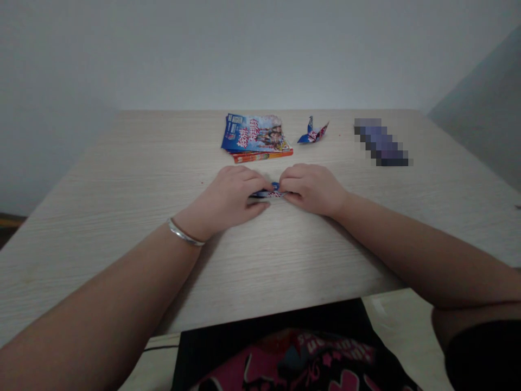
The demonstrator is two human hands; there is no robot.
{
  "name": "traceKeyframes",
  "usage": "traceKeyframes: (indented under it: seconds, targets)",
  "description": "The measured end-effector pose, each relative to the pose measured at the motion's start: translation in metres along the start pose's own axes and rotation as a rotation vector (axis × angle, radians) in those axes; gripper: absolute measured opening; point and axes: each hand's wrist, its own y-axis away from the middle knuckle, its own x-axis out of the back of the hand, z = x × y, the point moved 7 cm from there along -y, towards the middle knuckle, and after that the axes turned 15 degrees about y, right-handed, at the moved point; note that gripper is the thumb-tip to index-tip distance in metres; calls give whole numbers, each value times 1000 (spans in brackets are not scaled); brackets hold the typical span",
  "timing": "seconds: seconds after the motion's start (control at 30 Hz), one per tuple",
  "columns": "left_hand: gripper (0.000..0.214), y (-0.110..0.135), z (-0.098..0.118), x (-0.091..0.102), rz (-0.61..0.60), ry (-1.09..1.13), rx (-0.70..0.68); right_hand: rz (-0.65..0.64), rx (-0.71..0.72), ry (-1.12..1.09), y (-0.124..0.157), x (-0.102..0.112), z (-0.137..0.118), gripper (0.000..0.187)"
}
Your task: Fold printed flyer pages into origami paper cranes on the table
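Folded paper (274,193); shiny metal bangle (183,234); matt tabletop (260,255).

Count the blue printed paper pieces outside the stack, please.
2: one paper piece between the left hand and right hand, partly covered; one winged paper figure right of the leaflet stack. Fingers might hide more.

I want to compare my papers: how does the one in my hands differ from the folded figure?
The held paper has the left hand and right hand on it; the folded figure sits untouched on the table. The held paper looks low and narrow; the folded figure has raised points. Both show blue with red-and-white print.
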Motion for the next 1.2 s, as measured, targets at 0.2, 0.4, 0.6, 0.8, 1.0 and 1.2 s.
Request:
traceKeyframes:
  seconds: [0.2,0.4,0.6,0.8,1.0,1.2]
  targets:
    - [23,-1,2,-1,16,5,-28,-2,29,35,1,3,-1,19]
    - [27,-2,8,-5,-14,-85,-49,61,88,-5,5,11,-1,23]
    - [25,0,7,-7,-52,-85,-18,67,95,-130,2,6,-4,24]
    - [26,-1,9,-7,-41,-92,-16,39,73,-189,2,3,-2,21]
    - [27,1,3,-9,-13,-104,19,-34,34,-190,1,-3,-2,17]
    - [27,2,-4,-8,12,-69,15,10,65,-242,-1,-8,-1,17]
